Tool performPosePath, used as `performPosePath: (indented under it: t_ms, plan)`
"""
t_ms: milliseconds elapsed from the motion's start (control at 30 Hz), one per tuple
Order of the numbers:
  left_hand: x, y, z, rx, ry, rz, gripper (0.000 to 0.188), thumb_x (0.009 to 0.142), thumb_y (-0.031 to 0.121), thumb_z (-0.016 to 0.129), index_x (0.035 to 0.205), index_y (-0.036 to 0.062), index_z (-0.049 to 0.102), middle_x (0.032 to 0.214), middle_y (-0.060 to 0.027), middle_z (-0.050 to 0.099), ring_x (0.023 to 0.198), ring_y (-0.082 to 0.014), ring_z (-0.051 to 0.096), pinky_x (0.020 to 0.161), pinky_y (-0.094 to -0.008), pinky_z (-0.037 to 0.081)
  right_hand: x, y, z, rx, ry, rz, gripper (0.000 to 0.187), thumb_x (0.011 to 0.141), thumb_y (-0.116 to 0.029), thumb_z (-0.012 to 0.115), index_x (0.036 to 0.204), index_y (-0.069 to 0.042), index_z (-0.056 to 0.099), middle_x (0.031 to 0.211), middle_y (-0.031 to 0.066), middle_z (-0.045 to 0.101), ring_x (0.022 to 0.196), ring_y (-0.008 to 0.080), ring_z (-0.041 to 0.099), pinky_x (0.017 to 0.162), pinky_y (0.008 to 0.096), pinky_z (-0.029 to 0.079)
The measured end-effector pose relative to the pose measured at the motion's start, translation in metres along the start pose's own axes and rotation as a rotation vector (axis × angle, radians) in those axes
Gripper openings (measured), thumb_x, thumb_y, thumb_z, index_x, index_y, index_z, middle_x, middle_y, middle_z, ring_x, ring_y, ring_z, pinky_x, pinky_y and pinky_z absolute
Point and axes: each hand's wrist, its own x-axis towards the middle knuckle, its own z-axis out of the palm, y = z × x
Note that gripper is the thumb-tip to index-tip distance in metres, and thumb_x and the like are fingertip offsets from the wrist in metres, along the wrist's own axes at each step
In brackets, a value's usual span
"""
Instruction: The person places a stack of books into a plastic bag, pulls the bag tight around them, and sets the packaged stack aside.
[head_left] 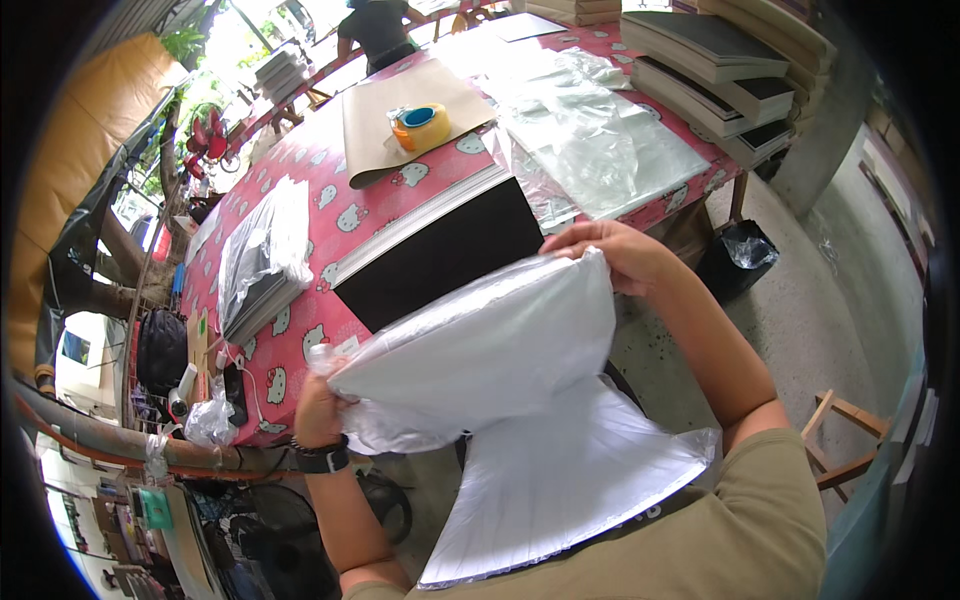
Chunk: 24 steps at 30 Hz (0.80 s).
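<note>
A clear plastic bag point(480, 350) is stretched between my two hands over a thick white stack of paper point(560, 480) that rests against my lap. My left hand point(318, 408), with a black watch at the wrist, pinches the bag's lower left corner. My right hand point(612, 252) grips the bag's upper right edge. The top of the paper stack sits inside the bag; its lower part fans out below.
A table with a pink cartoon-cat cloth point(330, 200) holds a black-covered stack point(440, 250), bagged stacks point(262, 255), brown paper point(400, 115), tape rolls point(420, 125) and loose plastic bags point(590, 130). Book piles point(720, 70) stand at the right. A person point(380, 28) is at the far end. A black bin point(738, 255) and wooden stool point(845, 440) stand on the floor.
</note>
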Motion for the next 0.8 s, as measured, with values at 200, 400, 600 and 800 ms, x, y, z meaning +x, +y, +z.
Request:
performPosePath:
  t_ms: [200,400,600,800]
  plan:
    - [-0.003,-0.109,-0.017,-0.004,-0.146,-0.260,0.018,0.073,0.005,0.046,0.089,0.0036,0.054,0.062,0.0029,0.046,0.045,-0.0043,0.034,0.037,-0.0183,0.023,-0.031,0.101,-0.057,-0.061,0.167,0.106,0.024,0.079,-0.013,0.058,0.101,-0.004,0.055,0.087,0.0010,0.059,0.070,0.0074,0.055,0.063,0.0223,0.047]
    - [-0.022,-0.249,0.007,0.156,0.214,-0.255,0.017,0.075,0.004,0.048,0.092,0.0023,0.048,0.069,-0.0030,0.047,0.052,-0.0107,0.043,0.044,-0.0231,0.034,-0.052,0.201,-0.092,0.147,0.322,0.182,0.023,0.076,-0.016,0.063,0.094,-0.005,0.056,0.077,-0.0031,0.055,0.065,0.0071,0.051,0.061,0.0218,0.044]
    - [0.006,-0.304,0.003,0.961,0.296,-0.107,0.030,0.074,0.008,0.052,0.103,0.0083,0.045,0.097,-0.0184,0.055,0.085,-0.0308,0.054,0.072,-0.0377,0.043,-0.021,0.253,-0.130,-0.753,0.608,0.125,0.021,0.077,-0.013,0.061,0.095,-0.003,0.056,0.080,0.0017,0.058,0.068,0.0097,0.053,0.063,0.0256,0.043]
    - [0.019,-0.207,-0.076,1.036,0.732,0.650,0.026,0.080,0.013,0.052,0.101,-0.0018,0.048,0.083,-0.0147,0.055,0.064,-0.0256,0.054,0.057,-0.0346,0.043,-0.029,0.077,-0.001,-0.255,-0.345,-0.167,0.035,0.076,-0.025,0.061,0.099,0.001,0.059,0.101,0.0130,0.059,0.085,0.0206,0.056,0.083,0.0331,0.041]
